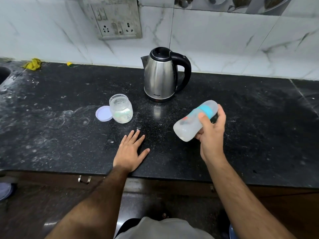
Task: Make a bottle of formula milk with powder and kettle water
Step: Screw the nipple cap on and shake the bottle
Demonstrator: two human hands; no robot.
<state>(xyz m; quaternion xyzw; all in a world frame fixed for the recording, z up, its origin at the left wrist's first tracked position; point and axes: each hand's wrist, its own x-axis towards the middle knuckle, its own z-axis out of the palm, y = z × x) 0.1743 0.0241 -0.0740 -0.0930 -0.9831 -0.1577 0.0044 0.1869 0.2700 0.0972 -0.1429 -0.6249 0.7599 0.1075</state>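
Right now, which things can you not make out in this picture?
- Head view: baby bottle, blurred; its fill level is unreadable, and the right hand covers part of it.
- Kettle: its closed lid hides any water.
- Sink: cut off by the left edge.

Black speckled stone counter [241, 135], dusted with white powder, below a marble-tiled wall with a socket panel [117, 19]. Steel kettle [160, 76] upright toward the back, black handle to the right; open clear powder jar [120, 110] to its front left, pale lid [103, 113] lying flat and touching the jar's left side. Left hand [132, 150] flat on the counter near the front edge, fingers spread; right hand [211, 130] gripping a capped baby bottle [193, 120] with teal collar, tilted, above the counter.
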